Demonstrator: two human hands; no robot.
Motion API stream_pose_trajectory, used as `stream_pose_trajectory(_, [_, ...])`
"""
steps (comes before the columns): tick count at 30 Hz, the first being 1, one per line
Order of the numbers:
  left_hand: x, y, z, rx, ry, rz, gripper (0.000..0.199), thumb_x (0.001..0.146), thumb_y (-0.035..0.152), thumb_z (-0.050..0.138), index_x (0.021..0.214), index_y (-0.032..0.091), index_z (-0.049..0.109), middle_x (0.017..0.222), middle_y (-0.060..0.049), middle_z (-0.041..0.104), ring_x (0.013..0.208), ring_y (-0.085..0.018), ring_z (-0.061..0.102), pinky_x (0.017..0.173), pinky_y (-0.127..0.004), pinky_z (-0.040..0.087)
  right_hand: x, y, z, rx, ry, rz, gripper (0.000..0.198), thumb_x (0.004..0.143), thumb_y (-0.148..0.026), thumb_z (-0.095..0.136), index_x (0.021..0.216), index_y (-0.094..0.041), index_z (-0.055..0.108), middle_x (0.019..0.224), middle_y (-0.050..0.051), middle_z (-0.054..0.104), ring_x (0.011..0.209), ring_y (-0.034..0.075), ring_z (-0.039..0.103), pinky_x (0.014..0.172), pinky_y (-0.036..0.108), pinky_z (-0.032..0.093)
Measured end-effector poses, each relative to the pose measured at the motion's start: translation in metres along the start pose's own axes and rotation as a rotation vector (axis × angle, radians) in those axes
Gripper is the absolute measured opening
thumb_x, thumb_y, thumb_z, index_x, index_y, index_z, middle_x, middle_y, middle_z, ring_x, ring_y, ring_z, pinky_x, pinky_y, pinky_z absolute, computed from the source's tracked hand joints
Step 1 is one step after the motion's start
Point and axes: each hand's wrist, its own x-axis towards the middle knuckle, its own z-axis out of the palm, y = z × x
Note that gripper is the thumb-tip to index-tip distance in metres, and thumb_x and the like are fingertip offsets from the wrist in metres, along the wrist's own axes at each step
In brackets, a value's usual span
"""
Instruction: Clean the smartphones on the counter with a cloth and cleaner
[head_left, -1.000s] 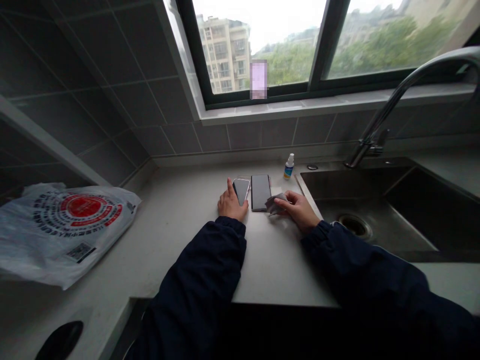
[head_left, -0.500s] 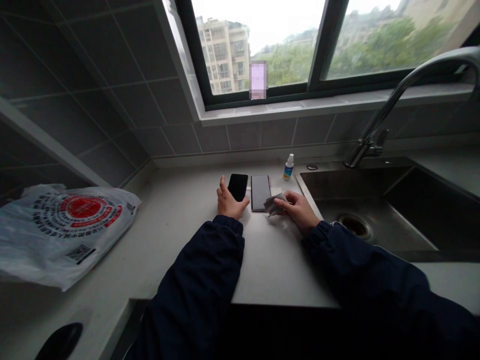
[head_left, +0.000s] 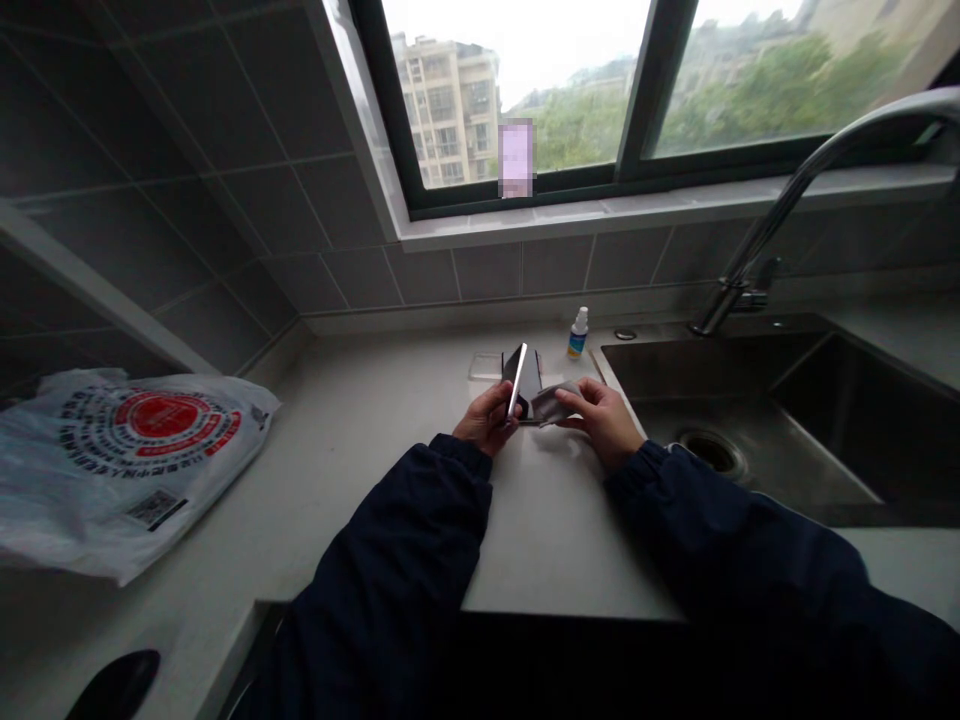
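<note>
Now the left hand [head_left: 489, 420] holds the first phone [head_left: 517, 378] almost on edge above the counter [head_left: 360, 400], while a moment before its black face was visible; probably this opens its other side to the grey cloth [head_left: 551, 403], which the right hand [head_left: 604, 418] pinches.

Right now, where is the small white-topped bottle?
In the head view, the bottle stands on the countertop, right of centre, just left of the sink, beyond the right hand.
</note>
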Motion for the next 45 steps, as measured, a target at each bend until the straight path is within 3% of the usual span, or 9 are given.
stream_pose_trajectory(5, [-0.005, -0.013, 0.006, 0.042, -0.092, 0.064, 0.044, 0.082, 0.019, 0.072, 0.125, 0.019, 0.061, 0.112, -0.008, 0.072, 0.082, -0.02, 0.074, 0.059, -0.025, 0.058, 0.004, -0.001, -0.002, 0.057, 0.079, -0.021, 0.04, 0.063, -0.043, 0.09, 0.079, -0.019, 0.063, 0.08, 0.001, 0.07, 0.073, 0.017, 0.07, 0.063, 0.03, 0.062])
stream_pose_trajectory(8, [-0.009, -0.018, 0.008, -0.046, -0.212, -0.07, 0.047, 0.093, 0.04, 0.056, 0.132, 0.013, 0.061, 0.121, -0.018, 0.07, 0.091, -0.029, 0.074, 0.073, -0.041, 0.062, 0.008, 0.001, -0.007, 0.105, 0.154, -0.036, 0.036, 0.062, -0.04, 0.089, 0.081, -0.02, 0.065, 0.083, 0.001, 0.071, 0.075, 0.018, 0.07, 0.065, 0.032, 0.062])
stream_pose_trajectory(11, [-0.011, -0.023, 0.008, -0.09, -0.273, -0.187, 0.057, 0.097, 0.053, 0.045, 0.14, 0.018, 0.057, 0.128, -0.02, 0.067, 0.095, -0.032, 0.073, 0.083, -0.054, 0.058, 0.014, 0.002, -0.012, 0.13, 0.2, -0.059, 0.033, 0.064, -0.04, 0.086, 0.082, -0.02, 0.066, 0.085, 0.001, 0.073, 0.079, 0.017, 0.07, 0.07, 0.033, 0.062])
stream_pose_trajectory(16, [-0.01, -0.029, 0.007, -0.049, -0.307, -0.29, 0.066, 0.095, 0.06, 0.046, 0.151, 0.026, 0.045, 0.131, -0.021, 0.065, 0.099, -0.034, 0.072, 0.087, -0.056, 0.054, 0.016, 0.003, -0.016, -0.016, 0.213, -0.192, 0.026, 0.079, -0.044, 0.074, 0.095, -0.023, 0.074, 0.099, 0.004, 0.078, 0.095, 0.022, 0.074, 0.091, 0.043, 0.061])
stream_pose_trajectory(19, [-0.01, -0.031, 0.01, -0.034, -0.283, -0.288, 0.066, 0.093, 0.06, 0.049, 0.152, 0.031, 0.043, 0.123, -0.016, 0.069, 0.094, -0.033, 0.073, 0.083, -0.056, 0.056, 0.011, 0.004, -0.014, -0.416, 0.086, -0.379, 0.033, 0.09, -0.042, 0.064, 0.117, -0.026, 0.075, 0.123, 0.006, 0.075, 0.121, 0.029, 0.067, 0.11, 0.05, 0.05])
stream_pose_trajectory(23, [-0.012, -0.032, 0.014, -0.049, -0.237, -0.228, 0.064, 0.095, 0.06, 0.048, 0.153, 0.035, 0.04, 0.12, -0.01, 0.07, 0.095, -0.03, 0.073, 0.088, -0.054, 0.056, 0.006, 0.007, -0.012, -0.784, -0.165, -0.576, 0.043, 0.097, -0.036, 0.053, 0.136, -0.024, 0.067, 0.15, 0.007, 0.057, 0.149, 0.029, 0.04, 0.124, 0.054, 0.032])
stream_pose_trajectory(30, [-0.005, -0.04, 0.02, -0.001, -0.181, -0.042, 0.064, 0.098, 0.062, 0.043, 0.149, 0.025, 0.049, 0.129, -0.012, 0.068, 0.116, -0.03, 0.067, 0.102, -0.046, 0.052, -0.002, 0.004, -0.008, -1.059, -0.307, -0.588, 0.06, 0.101, -0.042, 0.05, 0.158, -0.025, 0.038, 0.165, 0.011, 0.032, 0.156, 0.034, 0.018, 0.121, 0.069, 0.023])
stream_pose_trajectory(38, [0.0, -0.045, 0.021, -0.019, -0.126, 0.024, 0.059, 0.099, 0.058, 0.044, 0.135, 0.015, 0.06, 0.122, -0.014, 0.07, 0.123, -0.03, 0.063, 0.109, -0.043, 0.047, -0.014, 0.0, 0.003, -1.093, -0.471, -0.626, 0.062, 0.1, -0.041, 0.052, 0.158, -0.025, 0.037, 0.164, 0.012, 0.031, 0.154, 0.034, 0.024, 0.12, 0.069, 0.024])
stream_pose_trajectory(45, [0.0, -0.039, 0.02, -0.082, -0.123, -0.031, 0.055, 0.094, 0.059, 0.052, 0.119, 0.011, 0.065, 0.1, -0.013, 0.073, 0.112, -0.028, 0.069, 0.105, -0.042, 0.05, -0.022, -0.009, 0.006, -0.992, -0.538, -0.723, 0.047, 0.097, -0.031, 0.057, 0.145, -0.03, 0.057, 0.151, 0.009, 0.054, 0.148, 0.034, 0.04, 0.121, 0.071, 0.015])
